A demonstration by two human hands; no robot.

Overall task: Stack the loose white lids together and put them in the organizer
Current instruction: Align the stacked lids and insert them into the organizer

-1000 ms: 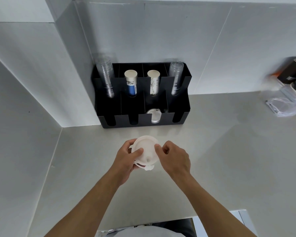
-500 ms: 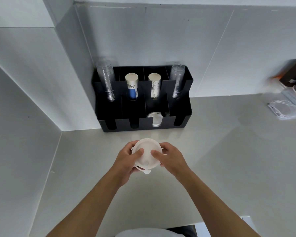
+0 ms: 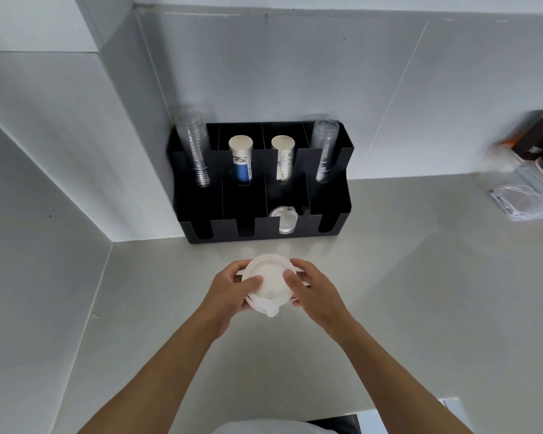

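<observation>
A stack of white lids [image 3: 270, 285] is held over the counter between both my hands, a little in front of the organizer. My left hand [image 3: 229, 289] grips its left rim with the thumb on top. My right hand [image 3: 314, 291] grips the right rim the same way. A small tab sticks out at the stack's near edge. The black organizer [image 3: 333, 211] stands against the wall in the corner. Another white lid [image 3: 284, 222] lies in its front row, third slot from the left.
The organizer's back row holds two stacks of clear cups [image 3: 195, 151] [image 3: 325, 151] and two stacks of paper cups [image 3: 241, 159] [image 3: 284, 159]. Clear bags and dark items [image 3: 527, 195] lie at the far right. A wall [image 3: 44, 245] closes the left side of the grey counter [image 3: 420, 277].
Both hands have closed in on the lid stack and pressed it together; my right hand moved from the edge onto the rim. The view tilted slightly.
</observation>
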